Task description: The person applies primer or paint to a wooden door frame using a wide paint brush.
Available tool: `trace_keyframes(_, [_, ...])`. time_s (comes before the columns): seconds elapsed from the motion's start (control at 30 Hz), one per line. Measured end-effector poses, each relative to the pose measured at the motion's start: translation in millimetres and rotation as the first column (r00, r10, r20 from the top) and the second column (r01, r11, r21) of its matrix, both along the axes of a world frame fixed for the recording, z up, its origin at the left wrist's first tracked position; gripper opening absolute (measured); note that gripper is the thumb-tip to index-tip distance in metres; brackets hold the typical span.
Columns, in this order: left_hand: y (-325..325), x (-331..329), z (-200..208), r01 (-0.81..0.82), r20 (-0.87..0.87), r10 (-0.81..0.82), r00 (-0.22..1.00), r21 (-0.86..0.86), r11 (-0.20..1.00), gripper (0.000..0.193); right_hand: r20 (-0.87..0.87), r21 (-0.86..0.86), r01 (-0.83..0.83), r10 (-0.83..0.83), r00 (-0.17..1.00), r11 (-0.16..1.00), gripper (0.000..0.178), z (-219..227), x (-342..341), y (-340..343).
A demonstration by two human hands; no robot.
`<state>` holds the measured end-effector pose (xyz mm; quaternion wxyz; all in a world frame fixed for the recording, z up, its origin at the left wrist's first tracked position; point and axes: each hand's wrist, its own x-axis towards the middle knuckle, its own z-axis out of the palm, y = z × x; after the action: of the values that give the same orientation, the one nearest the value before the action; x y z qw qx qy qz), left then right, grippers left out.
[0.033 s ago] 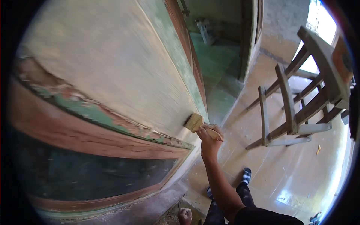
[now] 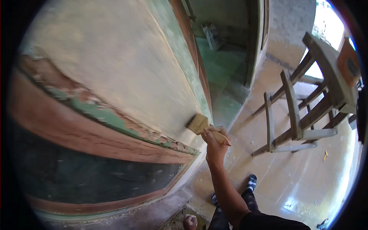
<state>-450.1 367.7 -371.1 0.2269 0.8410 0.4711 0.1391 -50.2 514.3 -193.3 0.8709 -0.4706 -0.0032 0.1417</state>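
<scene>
My right hand [image 2: 217, 145] is closed round the wooden handle of a wide, flat paintbrush [image 2: 199, 124]. The brush's dark bristles press against the cream-coloured wall [image 2: 126, 65], near its lower corner beside a green strip [image 2: 174, 53]. Low in the picture, my left hand [image 2: 189, 221] shows only in part, its fingers curled in. Whatever it may hold is hidden. Below the wall runs a worn ledge [image 2: 101, 113] of flaking green and reddish paint, with a reddish-brown frame [image 2: 88, 132] and a dark panel [image 2: 88, 165] under it.
A wooden trestle-like stand [image 2: 303, 111] with several legs and rungs is on the tiled floor [image 2: 264, 184] to the right. Beyond the wall's edge a doorway opens onto a green floor [image 2: 222, 76], where a pale container [image 2: 212, 36] stands. A stone ledge [image 2: 153, 207] runs along the wall's foot.
The view has shifted very slightly. The brush has moved a little against the wall, still in my right hand; my left hand remains low and curled.
</scene>
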Motion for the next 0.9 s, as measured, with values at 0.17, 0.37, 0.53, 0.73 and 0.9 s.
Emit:
trace_keyframes(0.17, [-7.3,-3.5,29.6,0.068,0.141,-0.041,0.989,-0.192,0.979,0.009,0.058,0.519,-0.035,0.005,0.998,0.854,0.012,226.1,6.9,-40.9])
trace_keyframes(0.37, [26.9,-5.2,78.9,0.079,0.123,-0.063,0.990,-0.129,0.988,0.008,0.106,0.543,-0.205,0.175,0.979,0.814,0.014,182.8,10.1,2.2])
trace_keyframes(0.53, [39.6,-14.5,87.8,0.095,0.159,-0.075,0.984,-0.125,0.988,0.004,-0.217,0.296,-0.058,0.127,0.968,0.953,0.018,-19.4,-0.2,-24.5])
trace_keyframes(0.73, [29.3,-61.3,82.2,0.084,0.072,-0.075,0.995,-0.139,0.987,0.003,-0.335,-0.158,0.080,-0.130,0.933,0.984,0.011,-140.3,-14.8,-25.0])
trace_keyframes(0.9, [22.5,-65.6,92.8,0.045,0.101,-0.026,0.995,-0.194,0.980,0.002,0.119,-0.082,0.101,-0.091,0.989,0.991,0.006,-13.4,47.9,8.4])
